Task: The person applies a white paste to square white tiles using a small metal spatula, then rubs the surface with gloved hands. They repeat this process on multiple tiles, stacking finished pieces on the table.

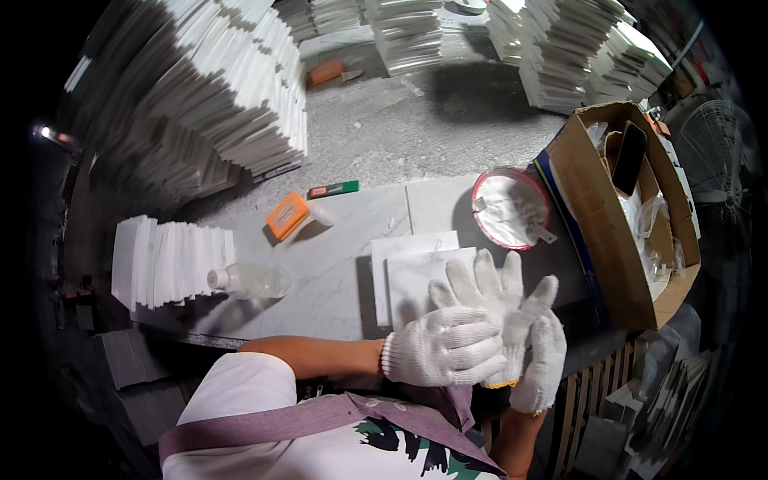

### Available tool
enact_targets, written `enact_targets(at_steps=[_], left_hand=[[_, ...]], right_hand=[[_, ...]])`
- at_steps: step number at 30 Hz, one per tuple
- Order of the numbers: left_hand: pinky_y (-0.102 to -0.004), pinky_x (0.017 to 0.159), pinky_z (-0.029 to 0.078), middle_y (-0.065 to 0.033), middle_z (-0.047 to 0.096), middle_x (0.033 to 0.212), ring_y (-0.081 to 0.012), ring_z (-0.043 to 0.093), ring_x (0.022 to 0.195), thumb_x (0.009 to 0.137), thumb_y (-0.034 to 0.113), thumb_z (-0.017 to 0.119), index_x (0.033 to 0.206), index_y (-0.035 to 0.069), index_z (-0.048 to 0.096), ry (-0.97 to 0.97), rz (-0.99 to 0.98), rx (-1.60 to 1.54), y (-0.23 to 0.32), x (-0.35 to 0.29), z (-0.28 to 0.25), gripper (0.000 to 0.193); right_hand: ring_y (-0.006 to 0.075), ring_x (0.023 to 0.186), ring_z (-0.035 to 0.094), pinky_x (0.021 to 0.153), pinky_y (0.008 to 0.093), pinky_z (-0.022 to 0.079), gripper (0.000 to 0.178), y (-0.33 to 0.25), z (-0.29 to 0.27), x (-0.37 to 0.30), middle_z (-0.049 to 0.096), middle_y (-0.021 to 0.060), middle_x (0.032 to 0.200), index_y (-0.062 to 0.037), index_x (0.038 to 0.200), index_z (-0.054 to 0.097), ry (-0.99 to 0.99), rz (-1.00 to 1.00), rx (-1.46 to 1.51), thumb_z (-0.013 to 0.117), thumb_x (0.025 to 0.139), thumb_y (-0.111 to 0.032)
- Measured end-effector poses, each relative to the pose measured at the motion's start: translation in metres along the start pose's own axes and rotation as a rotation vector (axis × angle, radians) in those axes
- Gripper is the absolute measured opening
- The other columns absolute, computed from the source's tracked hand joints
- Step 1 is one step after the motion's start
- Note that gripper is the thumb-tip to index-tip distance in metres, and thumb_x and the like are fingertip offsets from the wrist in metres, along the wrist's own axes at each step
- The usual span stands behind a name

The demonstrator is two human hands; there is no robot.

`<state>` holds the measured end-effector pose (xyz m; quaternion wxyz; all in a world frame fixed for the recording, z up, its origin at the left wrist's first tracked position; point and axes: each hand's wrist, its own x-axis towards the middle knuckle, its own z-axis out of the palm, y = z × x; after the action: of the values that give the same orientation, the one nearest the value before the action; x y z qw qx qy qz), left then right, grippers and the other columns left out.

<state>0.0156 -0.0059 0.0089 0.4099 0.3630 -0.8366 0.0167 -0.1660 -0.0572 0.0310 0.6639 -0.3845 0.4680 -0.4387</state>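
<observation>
Loose white glove [486, 288] sits over the counter's [340, 256] near edge, left grip [445, 346] clutching it, right grip [542, 366] against its side, can't tell if clenched. Its fingers partly block two stacked white slabs [424, 276]. Red-rimmed bowl [513, 245] holds white stuff [509, 210]; cardboard box [570, 200], right edge, has plastic bags [652, 220].

We are in a workshop: beyond our gloved fingers [472, 334] rise stacked white slabs [240, 84]. Right of those fingers is a fan [714, 156].
</observation>
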Motion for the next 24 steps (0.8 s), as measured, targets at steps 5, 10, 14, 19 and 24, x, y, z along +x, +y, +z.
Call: enact_targets(at_steps=[5,10,14,19,24], left_hand=[[-0.0413,0.096,0.053,-0.0037,0.062,0.119,-0.0216,0.06,0.113,0.076,0.01,0.069,0.116,0.014,0.065,0.029,-0.074,0.006,0.026,-0.024,-0.005,0.041],[-0.0408,0.092,0.054,-0.0062,0.064,0.114,-0.0241,0.062,0.106,0.08,0.014,0.074,0.113,0.009,0.066,0.141,-0.168,0.011,0.045,-0.06,-0.017,0.035],[-0.0419,0.086,0.053,-0.0075,0.065,0.1,-0.0269,0.063,0.098,0.085,0.019,0.075,0.107,0.007,0.067,0.369,-0.398,0.074,0.053,-0.108,-0.039,0.026],[-0.0397,0.09,0.051,-0.0124,0.056,0.112,-0.0269,0.059,0.107,0.081,0.013,0.08,0.128,0.004,0.051,0.482,-0.663,0.477,0.073,-0.181,-0.093,0.056],[-0.0399,0.102,0.045,-0.0156,0.049,0.13,-0.0276,0.051,0.121,0.076,0.022,0.087,0.142,0.002,0.038,0.913,-0.944,0.576,0.024,-0.219,-0.122,0.084]], right_hand=[[0.0139,0.101,0.058,0.091,0.0301,0.045,0.036,0.014,-0.011,-0.035,0.061,0.0085,0.112,0.0037,0.127,0.05,-0.007,-0.067,0.095,0.05,0.103,-0.024],[0.0199,0.122,0.052,0.104,0.0361,0.042,0.051,0.023,-0.029,-0.065,0.054,0.0138,0.13,0.0026,0.141,0.037,0.261,-0.231,0.017,0.051,0.103,-0.029],[0.0208,0.127,0.05,0.109,0.038,0.041,0.05,0.02,-0.098,-0.07,0.045,0.0136,0.143,-0.0017,0.147,0.034,0.156,-0.455,0.062,0.048,0.105,-0.026],[0.026,0.091,0.041,0.092,0.0463,0.037,0.042,-0.008,-0.022,-0.081,0.047,0.0094,0.102,-0.011,0.112,0.053,-0.149,0.097,0.721,0.062,0.089,-0.045],[0.0373,0.108,0.038,0.094,0.0622,0.038,0.041,0.035,-0.05,-0.09,0.044,0.0137,0.117,-0.0147,0.116,0.052,-0.193,0.274,0.751,0.068,0.087,-0.039]])
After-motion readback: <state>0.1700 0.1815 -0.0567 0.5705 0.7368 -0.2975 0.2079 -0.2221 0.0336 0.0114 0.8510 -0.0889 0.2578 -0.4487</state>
